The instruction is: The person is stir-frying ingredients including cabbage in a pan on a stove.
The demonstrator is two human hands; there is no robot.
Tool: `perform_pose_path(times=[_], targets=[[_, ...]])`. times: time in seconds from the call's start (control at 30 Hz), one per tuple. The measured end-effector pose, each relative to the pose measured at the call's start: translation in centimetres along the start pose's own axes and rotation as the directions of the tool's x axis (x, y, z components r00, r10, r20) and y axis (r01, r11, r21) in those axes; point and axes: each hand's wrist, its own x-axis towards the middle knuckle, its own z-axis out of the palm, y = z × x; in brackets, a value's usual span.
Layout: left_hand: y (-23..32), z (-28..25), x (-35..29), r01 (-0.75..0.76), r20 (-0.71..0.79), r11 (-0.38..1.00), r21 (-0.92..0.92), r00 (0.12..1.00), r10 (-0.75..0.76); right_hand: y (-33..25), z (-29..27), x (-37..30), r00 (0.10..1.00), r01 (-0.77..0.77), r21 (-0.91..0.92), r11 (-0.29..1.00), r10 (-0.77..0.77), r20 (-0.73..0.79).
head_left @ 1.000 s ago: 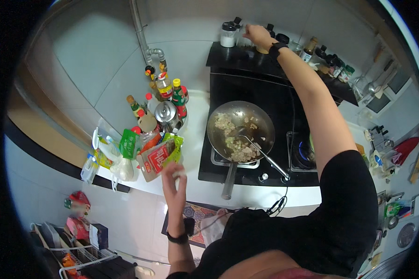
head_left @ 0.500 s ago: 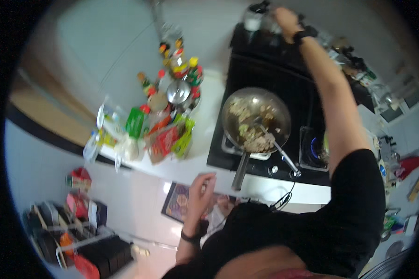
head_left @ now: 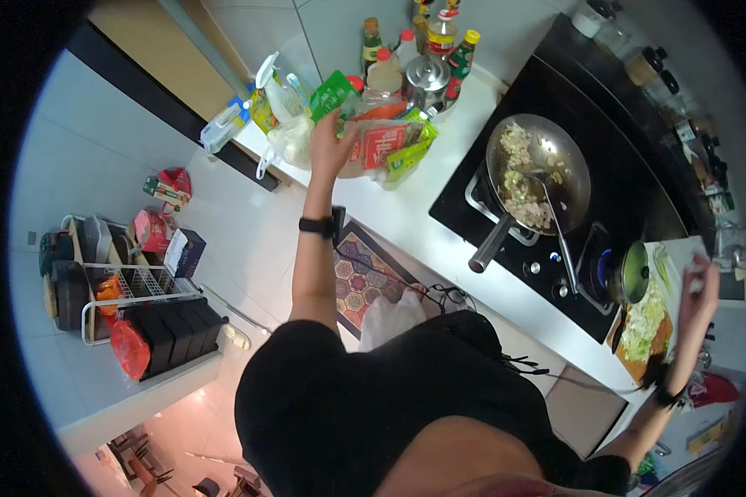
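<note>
My left hand (head_left: 330, 147) reaches over the packets at the left end of the counter. Its thumb stands apart from the fingers, whose tips meet the lower edge of a green packet (head_left: 333, 93); I see no firm grip. Beside it are a knotted white plastic bag (head_left: 292, 141), a clear bag with a red label (head_left: 380, 147) and a yellow-green packet (head_left: 412, 153). My right hand (head_left: 699, 291) is smeared by motion at the far right, beside chopped pale-green vegetable (head_left: 643, 325) on a wooden cutting board (head_left: 636, 369).
A wok (head_left: 574, 153) of chopped food holds a metal-handled utensil (head_left: 562, 232) on the black stove (head_left: 464, 207). Right of it, a small pan (head_left: 635, 272) sits by a blue flame. Bottles (head_left: 462, 62) and a lidded metal pot (head_left: 428, 76) stand behind the packets.
My left hand has risen from beside the counter's front edge to the packets. My right hand has come from the jars behind the stove to beside the cutting board. The view has turned left.
</note>
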Motion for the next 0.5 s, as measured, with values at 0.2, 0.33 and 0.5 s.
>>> perform_pose_path(times=[0.2,0.33,0.5], targets=[[0.6,2.0,-0.6,0.123,0.352,0.976,0.179,0.919,-0.18,-11.4,-0.7,-12.3,0.88,-0.474,0.325,0.819,0.423,0.218],[1.3,1.3,-4.2,-0.089,0.383,0.971,0.223,0.924,-0.004,-16.3,1.3,-13.3,0.92,-0.388,0.446,0.807,0.308,0.243],[0.6,2.3,-6.3,-0.206,0.41,0.96,0.189,0.905,0.114,-21.1,2.2,-12.6,0.957,-0.283,0.483,0.828,0.212,0.199]])
